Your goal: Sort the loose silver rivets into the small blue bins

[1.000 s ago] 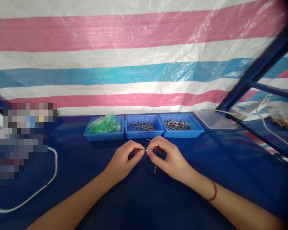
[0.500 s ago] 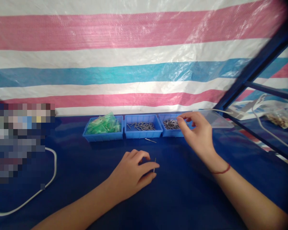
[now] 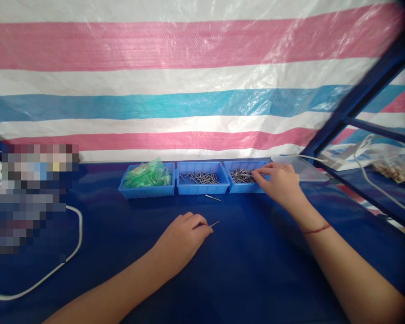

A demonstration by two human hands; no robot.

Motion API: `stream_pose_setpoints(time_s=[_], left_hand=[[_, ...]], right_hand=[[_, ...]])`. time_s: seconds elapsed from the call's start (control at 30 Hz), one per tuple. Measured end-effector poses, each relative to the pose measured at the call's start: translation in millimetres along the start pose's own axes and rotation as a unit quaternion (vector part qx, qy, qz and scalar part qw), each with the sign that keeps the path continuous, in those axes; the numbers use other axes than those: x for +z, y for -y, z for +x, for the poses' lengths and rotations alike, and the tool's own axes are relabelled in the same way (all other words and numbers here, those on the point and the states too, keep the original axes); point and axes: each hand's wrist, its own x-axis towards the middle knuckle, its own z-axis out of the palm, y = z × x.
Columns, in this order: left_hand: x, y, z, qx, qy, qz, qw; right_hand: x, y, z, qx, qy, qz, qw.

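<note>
My left hand (image 3: 185,238) is above the blue table, its thumb and fingers pinched on a thin metal blind rivet (image 3: 215,223) whose pin sticks out to the right. My right hand (image 3: 279,182) reaches over the right blue bin (image 3: 246,188), which holds metal rivets (image 3: 241,175). Its thumb and index finger come together at the rivets; what lies between the tips is too small to make out. Similar rivets (image 3: 202,177) lie in the middle blue bin (image 3: 202,189). One loose rivet (image 3: 212,197) rests on the table just in front of that bin.
A left blue bin (image 3: 146,193) holds green plastic packets (image 3: 148,173). Behind the right hand lies a clear plastic sheet or lid (image 3: 310,171). A white cable (image 3: 80,225) loops at left near blurred-out items. A blue metal frame (image 3: 361,101) stands at right; striped sheeting (image 3: 189,103) hangs behind.
The left fingers have closed, and the rivet there has tipped from upright to slanting right. My right hand has lowered to the right bin, its fingertips now among the rivets.
</note>
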Motion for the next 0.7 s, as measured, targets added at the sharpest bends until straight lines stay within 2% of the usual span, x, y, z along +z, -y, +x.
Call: stream_pose_setpoints(time_s=[0.1, 0.17, 0.23, 0.33, 0.43, 0.53, 0.7], left_hand=[[0.6, 5, 1, -0.035, -0.03, -0.056, 0.997], [-1.1, 7, 2, -0.078, -0.06, -0.114, 0.989], [-3.1, 8, 3, -0.131, -0.094, -0.173, 0.972], [-2.4, 9, 5, -0.205, -0.146, -0.25, 0.935], [3.2, 12, 6, -0.233, -0.187, -0.326, 0.897], [8.4, 14, 6, -0.227, -0.207, -0.372, 0.876], [8.8, 12, 7, -0.225, -0.205, -0.371, 0.878]], right_hand=[[-9, 7, 1, -0.014, -0.055, 0.061, 0.997], [-17, 19, -1, -0.044, -0.071, 0.131, 0.988], [-24, 35, -8, -0.078, -0.035, 0.219, 0.972], [-29, 63, -26, -0.126, 0.118, 0.345, 0.923], [-29, 86, -44, -0.144, 0.201, 0.421, 0.873], [-25, 99, -55, -0.107, 0.215, 0.485, 0.841], [-18, 103, -62, -0.02, 0.198, 0.555, 0.808]])
